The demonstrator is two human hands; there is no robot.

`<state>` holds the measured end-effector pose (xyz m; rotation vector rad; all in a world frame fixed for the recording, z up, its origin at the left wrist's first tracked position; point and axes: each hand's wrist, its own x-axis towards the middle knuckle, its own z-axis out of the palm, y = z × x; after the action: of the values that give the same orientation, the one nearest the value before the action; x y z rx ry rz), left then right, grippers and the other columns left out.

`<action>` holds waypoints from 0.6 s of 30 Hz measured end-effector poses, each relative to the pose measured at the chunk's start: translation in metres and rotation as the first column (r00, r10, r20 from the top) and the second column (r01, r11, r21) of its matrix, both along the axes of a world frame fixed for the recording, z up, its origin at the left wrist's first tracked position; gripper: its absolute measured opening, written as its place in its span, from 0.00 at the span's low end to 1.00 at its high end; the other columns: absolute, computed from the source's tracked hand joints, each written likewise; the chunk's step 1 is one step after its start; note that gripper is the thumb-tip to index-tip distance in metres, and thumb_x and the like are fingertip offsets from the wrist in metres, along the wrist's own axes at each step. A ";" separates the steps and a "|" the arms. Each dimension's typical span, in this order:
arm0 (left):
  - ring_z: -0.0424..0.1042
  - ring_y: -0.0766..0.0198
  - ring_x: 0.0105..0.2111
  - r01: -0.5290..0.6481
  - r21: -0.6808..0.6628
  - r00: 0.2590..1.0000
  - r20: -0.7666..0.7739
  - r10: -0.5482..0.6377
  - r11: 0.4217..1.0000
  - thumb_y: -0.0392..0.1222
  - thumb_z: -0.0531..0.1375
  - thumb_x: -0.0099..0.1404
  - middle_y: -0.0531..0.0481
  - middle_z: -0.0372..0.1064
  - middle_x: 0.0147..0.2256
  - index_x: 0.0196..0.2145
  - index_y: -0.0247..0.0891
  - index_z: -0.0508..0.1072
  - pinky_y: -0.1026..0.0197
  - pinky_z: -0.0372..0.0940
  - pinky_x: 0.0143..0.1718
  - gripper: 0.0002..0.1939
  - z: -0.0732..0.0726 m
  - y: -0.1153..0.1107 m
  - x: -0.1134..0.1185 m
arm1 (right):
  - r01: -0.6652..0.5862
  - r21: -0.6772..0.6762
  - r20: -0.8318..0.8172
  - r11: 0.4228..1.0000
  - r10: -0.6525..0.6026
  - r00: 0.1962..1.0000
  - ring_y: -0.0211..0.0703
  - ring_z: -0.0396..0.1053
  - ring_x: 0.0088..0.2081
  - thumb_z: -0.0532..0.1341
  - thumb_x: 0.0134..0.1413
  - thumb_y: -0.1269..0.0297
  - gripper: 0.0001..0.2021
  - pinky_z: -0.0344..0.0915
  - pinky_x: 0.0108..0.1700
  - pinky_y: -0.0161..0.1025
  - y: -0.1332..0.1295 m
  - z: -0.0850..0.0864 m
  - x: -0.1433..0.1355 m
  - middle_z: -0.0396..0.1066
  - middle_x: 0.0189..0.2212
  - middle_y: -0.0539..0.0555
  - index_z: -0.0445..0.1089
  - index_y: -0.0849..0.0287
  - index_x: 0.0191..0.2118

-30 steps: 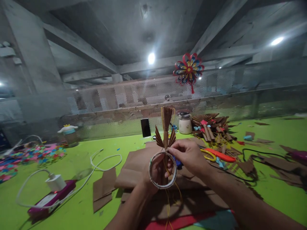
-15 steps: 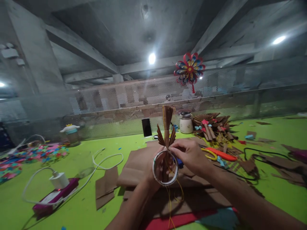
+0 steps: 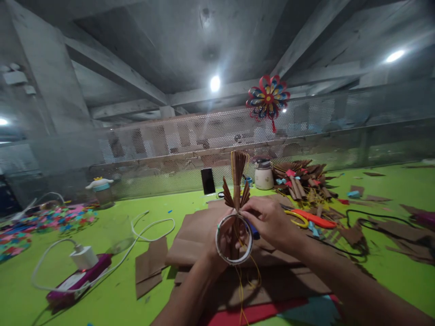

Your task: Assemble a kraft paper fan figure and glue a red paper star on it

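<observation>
Right hand (image 3: 268, 219) pinches pleated brown-paper figure (image 3: 237, 192) at its waist; left hand (image 3: 224, 237) grasps below (fingers partly hidden): avoid crushing pleats.

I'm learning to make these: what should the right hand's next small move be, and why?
I'd probably press the base of the pleated paper: the right hand pinches there, by the top of the ring, while the left hand, seen through the ring, seems to steady the pleated paper.

Dim, grainy scene; glaring ceiling lamp (image 3: 215, 83), soft shadows, wide-angle edge distortion.
</observation>
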<state>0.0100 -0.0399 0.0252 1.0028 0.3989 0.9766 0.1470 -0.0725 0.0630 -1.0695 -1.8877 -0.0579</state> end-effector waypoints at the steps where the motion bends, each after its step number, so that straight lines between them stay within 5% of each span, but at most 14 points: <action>1: 0.56 0.74 0.15 0.014 -0.006 1.000 -0.007 -0.014 1.000 0.51 0.58 0.54 0.55 0.59 0.19 0.33 0.33 0.68 0.71 0.50 0.14 0.16 0.000 0.000 0.000 | 0.010 0.025 0.043 1.000 -0.011 0.999 0.38 0.64 0.31 0.56 0.52 0.72 0.05 0.58 0.35 0.34 0.000 0.000 0.000 0.69 0.27 0.52 0.68 0.61 0.28; 8: 0.56 0.74 0.16 0.001 0.043 1.000 -0.016 -0.001 0.999 0.48 0.58 0.54 0.55 0.59 0.19 0.33 0.35 0.67 0.72 0.50 0.15 0.14 0.003 -0.005 0.000 | 0.125 0.068 0.306 0.990 -0.139 0.942 0.40 0.62 0.33 0.49 0.58 0.70 0.09 0.57 0.36 0.37 0.000 -0.003 0.003 0.67 0.29 0.54 0.65 0.61 0.30; 18: 0.54 0.74 0.16 0.043 0.095 0.998 -0.052 -0.038 0.995 0.50 0.56 0.56 0.54 0.57 0.18 0.25 0.34 0.65 0.71 0.48 0.14 0.14 0.007 -0.006 0.000 | 0.121 0.073 0.381 0.990 -0.140 0.914 0.38 0.61 0.31 0.48 0.58 0.72 0.09 0.56 0.35 0.35 0.000 -0.002 0.005 0.65 0.29 0.53 0.63 0.60 0.30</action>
<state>0.0103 -0.0457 0.0320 1.1201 0.3751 0.9427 0.1515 -0.0730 0.0611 -1.2173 -2.1466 -0.4178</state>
